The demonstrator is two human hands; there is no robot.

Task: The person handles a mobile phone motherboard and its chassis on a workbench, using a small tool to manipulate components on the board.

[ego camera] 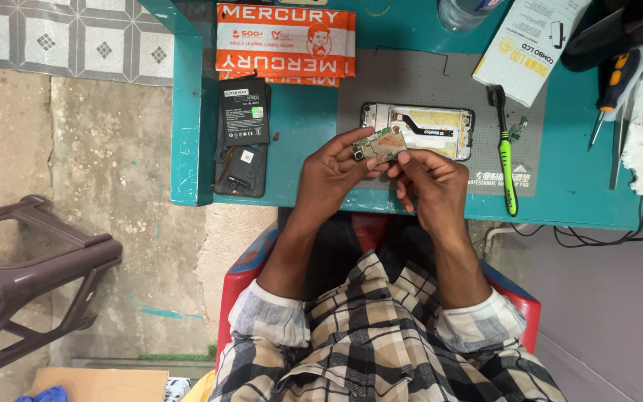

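Head view: left hand (330, 173) and right hand (429, 182) raised together, each grip pinched on small circuit board (381, 144).

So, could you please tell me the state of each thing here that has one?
Circuit board: lifted, pinched by left hand and right hand.
Phone frame: opened, lying flat on grey mat.
Battery: out, lying loose.
Green toothbrush: lying flat.

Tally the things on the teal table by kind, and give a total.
Circuit board held in both hands: 1
Opened phone frame: 1
Phone batteries: 1
Black back cover: 1
Green-handled brush: 1
Screwdrivers: 1
Orange packets: 1
White box: 1
Total: 8
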